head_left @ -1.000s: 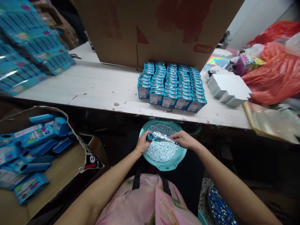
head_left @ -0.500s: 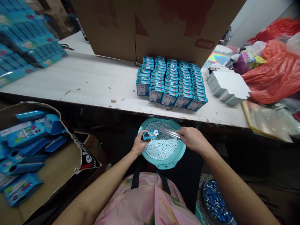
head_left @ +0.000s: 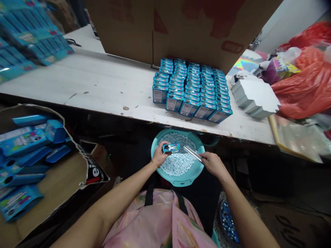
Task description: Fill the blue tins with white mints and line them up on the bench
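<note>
A white table (head_left: pixel 108 86) with a chipped surface crosses the view, and on it stands a big brown cardboard box (head_left: pixel 129 34) with faded red marks. At the left, below the table's edge, an open carton (head_left: pixel 59 193) holds a loose heap of blue packs (head_left: pixel 26 139), lying at all angles. Crumpled red plastic bags (head_left: pixel 297 89) fill the right side, and wrapped blue stacks (head_left: pixel 28 27) rise at the far left (these are somewhat blurred). Just in front of the cardboard box, small blue boxes stand upright in tight rows (head_left: pixel 192 91), with a white stack of card (head_left: pixel 256 94) just beside them on the right. Under the table's near edge, before the person, is a round teal basin (head_left: pixel 199 168).

Both hands are over the basin. The right hand (head_left: pixel 214 163) has its fingers closed around the near end of a shiny, trough-like scoop (head_left: pixel 191 153), whose far end points at the other hand. The left hand (head_left: pixel 159 155) curls its fingers round one blue box (head_left: pixel 170 147), held above the basin, apart from the scoop. Smallest are the pale pellets (head_left: pixel 178 164), spread over the basin's floor.
</note>
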`<action>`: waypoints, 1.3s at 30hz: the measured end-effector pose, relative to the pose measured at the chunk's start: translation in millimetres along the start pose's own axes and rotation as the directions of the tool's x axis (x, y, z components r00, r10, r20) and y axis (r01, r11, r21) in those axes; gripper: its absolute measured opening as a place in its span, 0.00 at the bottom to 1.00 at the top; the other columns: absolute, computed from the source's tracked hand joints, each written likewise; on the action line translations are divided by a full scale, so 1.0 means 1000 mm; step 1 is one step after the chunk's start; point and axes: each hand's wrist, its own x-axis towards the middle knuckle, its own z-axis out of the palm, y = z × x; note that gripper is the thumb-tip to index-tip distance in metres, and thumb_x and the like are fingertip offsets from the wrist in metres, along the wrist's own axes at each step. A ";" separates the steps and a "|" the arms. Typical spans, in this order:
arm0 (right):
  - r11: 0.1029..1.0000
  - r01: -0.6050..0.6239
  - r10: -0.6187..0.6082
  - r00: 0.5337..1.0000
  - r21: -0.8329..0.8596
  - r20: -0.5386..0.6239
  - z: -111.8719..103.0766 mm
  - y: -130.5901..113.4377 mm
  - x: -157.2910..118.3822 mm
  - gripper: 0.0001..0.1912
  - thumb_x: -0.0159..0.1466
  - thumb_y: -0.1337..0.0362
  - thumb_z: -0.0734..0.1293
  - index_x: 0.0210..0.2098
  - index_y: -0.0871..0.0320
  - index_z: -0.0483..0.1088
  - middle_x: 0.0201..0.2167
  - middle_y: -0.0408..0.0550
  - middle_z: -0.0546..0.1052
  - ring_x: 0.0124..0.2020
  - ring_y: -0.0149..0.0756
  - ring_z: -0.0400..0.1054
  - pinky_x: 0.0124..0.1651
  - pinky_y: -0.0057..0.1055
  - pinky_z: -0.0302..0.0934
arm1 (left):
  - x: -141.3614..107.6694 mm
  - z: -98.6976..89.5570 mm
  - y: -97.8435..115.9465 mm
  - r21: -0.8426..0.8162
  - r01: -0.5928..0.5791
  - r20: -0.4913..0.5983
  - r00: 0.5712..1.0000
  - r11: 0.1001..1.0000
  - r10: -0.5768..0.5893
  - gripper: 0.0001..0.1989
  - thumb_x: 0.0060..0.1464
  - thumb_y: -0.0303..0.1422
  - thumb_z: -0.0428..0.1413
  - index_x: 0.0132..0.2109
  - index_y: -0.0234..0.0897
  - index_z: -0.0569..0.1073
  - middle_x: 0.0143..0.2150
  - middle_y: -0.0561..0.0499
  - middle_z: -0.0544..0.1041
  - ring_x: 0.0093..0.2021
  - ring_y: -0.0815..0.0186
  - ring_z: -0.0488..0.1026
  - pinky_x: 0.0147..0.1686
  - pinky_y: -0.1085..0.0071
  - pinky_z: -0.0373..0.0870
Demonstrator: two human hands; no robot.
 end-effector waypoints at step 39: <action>0.999 -0.009 0.012 0.998 -0.047 0.063 0.133 0.012 0.041 0.19 0.55 0.71 0.53 0.37 0.55 0.72 0.38 0.50 0.73 0.40 0.38 0.66 0.40 0.29 0.55 | 0.108 -0.104 0.109 0.382 -0.212 -0.139 0.949 0.900 0.282 0.26 0.37 0.30 0.60 0.47 0.35 0.64 0.40 0.50 0.71 0.40 0.65 0.69 0.42 0.70 0.65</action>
